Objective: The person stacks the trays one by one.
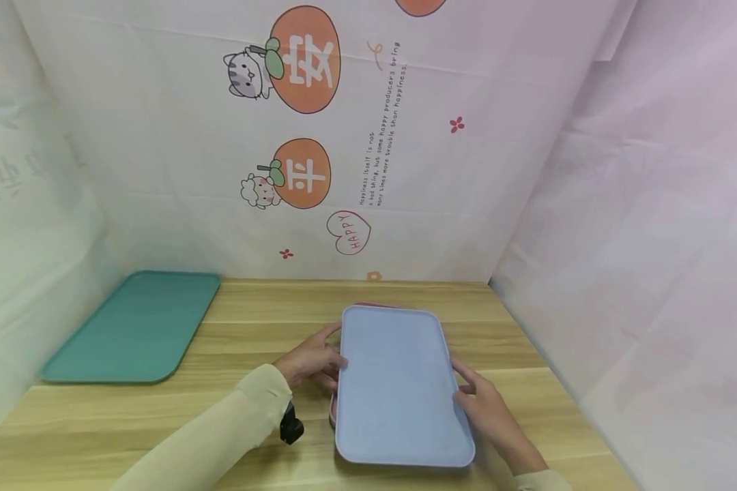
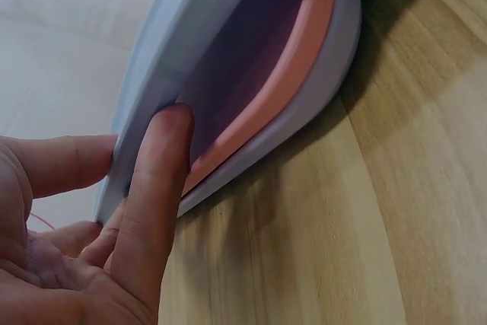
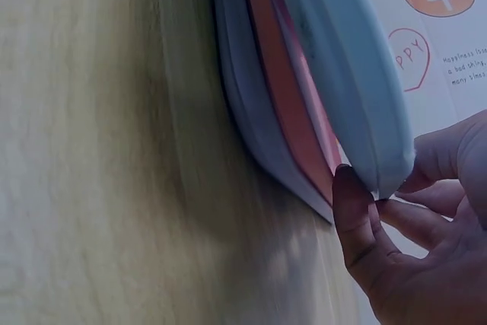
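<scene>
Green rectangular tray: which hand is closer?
Left. The left hand is right of the green tray; the right hand is farther right, across the light-blue rectangular tray.

A plain, pale blue rectangular tray [image 1: 399, 389] is held over a salmon-coloured tray [image 2: 319, 5].

Across the lower frame of the head view stretches a wooden bench [image 1: 236, 324] (pale, streaky grain); a teal tray [image 1: 138, 327] lies at left, a greyish tray [image 2: 344, 43], mostly hidden, at lower centre.
</scene>
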`<state>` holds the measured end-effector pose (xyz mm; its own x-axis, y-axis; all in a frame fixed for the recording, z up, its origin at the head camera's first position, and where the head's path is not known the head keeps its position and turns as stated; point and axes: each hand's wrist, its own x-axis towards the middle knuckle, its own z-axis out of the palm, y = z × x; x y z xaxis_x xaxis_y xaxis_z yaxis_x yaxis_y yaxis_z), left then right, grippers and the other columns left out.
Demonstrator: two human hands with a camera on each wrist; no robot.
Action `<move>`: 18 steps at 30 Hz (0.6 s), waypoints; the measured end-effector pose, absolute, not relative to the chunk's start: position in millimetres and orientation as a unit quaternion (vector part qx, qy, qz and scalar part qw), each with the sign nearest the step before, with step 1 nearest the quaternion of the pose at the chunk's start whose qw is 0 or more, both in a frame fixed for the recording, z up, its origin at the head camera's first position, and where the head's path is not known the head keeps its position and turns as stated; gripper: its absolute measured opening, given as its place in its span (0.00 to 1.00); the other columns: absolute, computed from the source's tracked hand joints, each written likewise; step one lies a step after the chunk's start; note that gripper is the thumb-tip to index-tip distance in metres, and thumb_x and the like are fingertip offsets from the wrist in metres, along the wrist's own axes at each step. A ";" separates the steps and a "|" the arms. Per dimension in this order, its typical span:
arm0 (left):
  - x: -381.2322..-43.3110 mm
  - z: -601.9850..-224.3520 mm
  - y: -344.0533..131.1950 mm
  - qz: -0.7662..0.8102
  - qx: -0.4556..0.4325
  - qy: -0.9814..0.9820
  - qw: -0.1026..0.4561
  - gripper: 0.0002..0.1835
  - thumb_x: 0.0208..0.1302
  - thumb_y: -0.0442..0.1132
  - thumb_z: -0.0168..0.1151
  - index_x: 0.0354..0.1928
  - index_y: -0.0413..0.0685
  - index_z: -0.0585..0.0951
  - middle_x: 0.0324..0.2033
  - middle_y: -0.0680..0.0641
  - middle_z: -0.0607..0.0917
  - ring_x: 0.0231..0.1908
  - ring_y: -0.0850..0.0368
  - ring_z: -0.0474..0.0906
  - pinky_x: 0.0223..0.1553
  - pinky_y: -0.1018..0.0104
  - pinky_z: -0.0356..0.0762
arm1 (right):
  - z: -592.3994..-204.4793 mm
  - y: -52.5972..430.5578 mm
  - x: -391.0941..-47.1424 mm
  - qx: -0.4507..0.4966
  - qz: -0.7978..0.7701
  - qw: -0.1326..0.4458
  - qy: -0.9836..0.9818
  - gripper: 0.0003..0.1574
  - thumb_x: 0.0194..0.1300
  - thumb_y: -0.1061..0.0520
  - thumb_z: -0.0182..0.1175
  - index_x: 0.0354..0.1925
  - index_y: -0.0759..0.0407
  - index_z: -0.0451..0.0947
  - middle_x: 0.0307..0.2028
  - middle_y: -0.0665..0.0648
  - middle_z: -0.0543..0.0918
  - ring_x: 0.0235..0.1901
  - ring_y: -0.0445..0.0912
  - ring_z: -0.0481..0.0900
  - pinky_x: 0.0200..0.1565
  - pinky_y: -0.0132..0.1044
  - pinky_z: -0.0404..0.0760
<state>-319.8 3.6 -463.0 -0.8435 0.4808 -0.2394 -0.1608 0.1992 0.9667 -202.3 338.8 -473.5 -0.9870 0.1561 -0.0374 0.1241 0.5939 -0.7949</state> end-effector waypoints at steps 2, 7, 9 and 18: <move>-318.5 -461.8 6.1 0.623 0.109 0.732 0.253 0.49 0.70 0.26 0.64 0.88 0.50 0.52 0.51 0.36 0.89 0.29 0.52 0.88 0.23 0.67 0.88 | -474.0 339.9 -202.8 -0.080 0.438 0.019 -0.895 0.41 0.77 0.62 0.57 0.84 0.55 0.65 0.79 0.69 0.70 0.68 0.66 0.79 0.58 0.57 0.90; -315.9 -461.1 12.0 0.610 0.107 0.751 0.229 0.45 0.69 0.27 0.63 0.86 0.46 0.59 0.47 0.37 0.89 0.28 0.53 0.86 0.22 0.67 0.87 | -474.6 340.1 -201.9 -0.083 0.425 0.023 -0.901 0.41 0.76 0.61 0.58 0.84 0.51 0.65 0.78 0.69 0.71 0.67 0.65 0.79 0.56 0.55 0.90; -315.6 -461.1 13.4 0.601 0.107 0.762 0.216 0.45 0.68 0.27 0.63 0.86 0.47 0.60 0.44 0.38 0.88 0.26 0.54 0.85 0.22 0.67 0.87 | -474.8 339.9 -201.2 -0.077 0.420 0.026 -0.904 0.42 0.76 0.61 0.59 0.84 0.51 0.65 0.79 0.67 0.71 0.67 0.64 0.79 0.56 0.54 0.90; -314.4 -462.0 13.4 0.561 0.114 0.795 0.202 0.43 0.72 0.30 0.61 0.87 0.50 0.60 0.32 0.40 0.86 0.24 0.55 0.83 0.25 0.61 0.91 | -478.5 341.7 -201.4 -0.048 0.406 0.027 -0.912 0.43 0.77 0.63 0.58 0.85 0.51 0.63 0.79 0.62 0.72 0.61 0.55 0.81 0.49 0.40 0.88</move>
<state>-314.4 13.4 -462.0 -0.8928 0.4070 -0.1933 -0.0460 0.3444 0.9377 -201.4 341.7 -478.5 -0.9939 0.1101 0.0109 0.0657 0.6664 -0.7427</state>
